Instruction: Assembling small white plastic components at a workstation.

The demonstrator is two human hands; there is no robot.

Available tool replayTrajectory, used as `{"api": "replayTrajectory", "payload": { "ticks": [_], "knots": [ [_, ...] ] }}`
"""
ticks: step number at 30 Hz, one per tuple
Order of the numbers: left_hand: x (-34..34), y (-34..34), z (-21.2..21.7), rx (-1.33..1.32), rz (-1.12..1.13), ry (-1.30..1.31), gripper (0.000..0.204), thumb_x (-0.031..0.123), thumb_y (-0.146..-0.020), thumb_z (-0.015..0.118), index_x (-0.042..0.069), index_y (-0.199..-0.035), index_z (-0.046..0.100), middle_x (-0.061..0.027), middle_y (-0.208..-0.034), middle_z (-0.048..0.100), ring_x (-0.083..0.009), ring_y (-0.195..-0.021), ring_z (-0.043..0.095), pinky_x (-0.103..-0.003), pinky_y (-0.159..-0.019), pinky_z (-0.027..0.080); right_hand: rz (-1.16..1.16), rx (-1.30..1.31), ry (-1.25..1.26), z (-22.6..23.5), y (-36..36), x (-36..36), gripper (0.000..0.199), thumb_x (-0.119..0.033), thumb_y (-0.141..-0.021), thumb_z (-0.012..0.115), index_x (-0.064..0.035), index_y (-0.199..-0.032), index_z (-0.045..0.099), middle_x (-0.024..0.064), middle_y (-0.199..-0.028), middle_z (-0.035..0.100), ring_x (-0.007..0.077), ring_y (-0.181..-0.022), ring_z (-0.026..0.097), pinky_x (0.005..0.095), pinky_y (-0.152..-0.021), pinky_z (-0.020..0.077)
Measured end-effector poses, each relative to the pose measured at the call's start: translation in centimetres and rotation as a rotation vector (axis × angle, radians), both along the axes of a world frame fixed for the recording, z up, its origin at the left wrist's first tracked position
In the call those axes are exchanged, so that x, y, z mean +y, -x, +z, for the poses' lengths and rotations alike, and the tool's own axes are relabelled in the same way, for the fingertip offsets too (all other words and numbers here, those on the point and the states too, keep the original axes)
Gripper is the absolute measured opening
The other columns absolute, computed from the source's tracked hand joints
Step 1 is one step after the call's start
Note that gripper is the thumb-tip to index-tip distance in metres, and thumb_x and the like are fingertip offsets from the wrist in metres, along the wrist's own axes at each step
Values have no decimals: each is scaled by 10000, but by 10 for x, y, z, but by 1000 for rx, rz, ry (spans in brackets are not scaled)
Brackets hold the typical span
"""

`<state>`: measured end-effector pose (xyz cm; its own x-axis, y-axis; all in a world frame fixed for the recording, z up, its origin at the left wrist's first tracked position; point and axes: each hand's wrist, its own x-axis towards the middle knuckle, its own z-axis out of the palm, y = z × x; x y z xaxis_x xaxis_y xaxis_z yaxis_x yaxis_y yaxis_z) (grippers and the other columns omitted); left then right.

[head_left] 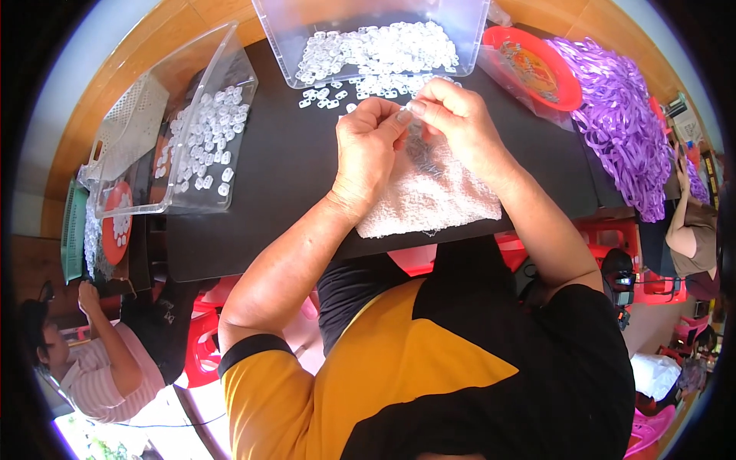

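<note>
Together, your left hand (366,149) and right hand (460,123) close in a pinch on a small pale piece (408,109), towel (445,205) toward 6 o'clock; probably light, stiff, slippery: grip its edges.

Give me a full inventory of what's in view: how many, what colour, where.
table: one, black, centre
cloth: one, pale pink, near table edge
metal pieces: many, grey, on cloth
far bin: one, clear, top centre
left bin: one, clear, left
small pieces: many, white, mostly in bins
basket: one, white, left
green basket: one, green, far left
plate: one, red, left
tray: one, red, upper right
ribbons: many, purple, right
stools: several, red, around table
co-workers: two, left and right
left hand: one, bare, centre
right hand: one, bare, centre
</note>
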<state>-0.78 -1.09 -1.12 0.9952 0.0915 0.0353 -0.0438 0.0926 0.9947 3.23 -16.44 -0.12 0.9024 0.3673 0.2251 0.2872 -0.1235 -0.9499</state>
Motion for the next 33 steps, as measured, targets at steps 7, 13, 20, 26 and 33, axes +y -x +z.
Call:
{"api": "replayTrajectory", "payload": {
  "ticks": [7, 13, 20, 26, 33],
  "knots": [
    [1, 3, 4, 34, 28, 108, 107, 113, -910, 649, 16, -868, 630, -8, -681, 572, -68, -524, 466, -214, -444, 345, 28, -41, -39, -4, 1, 8, 222, -206, -937, 603, -3, -847, 596, 10, -629, 551, 79, -565, 525, 251, -524, 431],
    [3, 0, 6, 66, -13, 103, 90, 68, -889, 666, 1, -833, 642, 1, -664, 577, -62, -566, 479, -218, -511, 391, 55, -79, 57, 3, 1, -1, 239, -213, -942, 596, 3, -840, 592, 21, -625, 554, 88, -560, 528, 259, -527, 431],
    [2, 2, 10, 28, -135, 126, 176, 177, -943, 611, 22, -901, 682, -12, -701, 615, -66, -605, 528, -215, -510, 404, -26, -42, -1, 9, 7, -20, 245, -221, -939, 605, 2, -837, 600, 15, -633, 542, 81, -577, 527, 258, -529, 435],
    [1, 3, 11, 77, -170, 70, 152, 160, -932, 620, 23, -914, 683, -7, -707, 616, -65, -605, 524, -215, -510, 402, -17, 18, -30, 2, 8, -42, 233, -209, -942, 610, 4, -846, 617, 11, -626, 525, 70, -574, 512, 258, -531, 455],
    [-1, 3, 11, 99, -246, 0, 162, 162, -927, 647, 6, -889, 656, -21, -704, 604, -80, -576, 506, -219, -520, 398, -29, -13, -19, -2, 14, -28, 238, -204, -934, 618, -2, -809, 598, 5, -602, 519, 70, -562, 506, 248, -520, 428]
  ]
}}
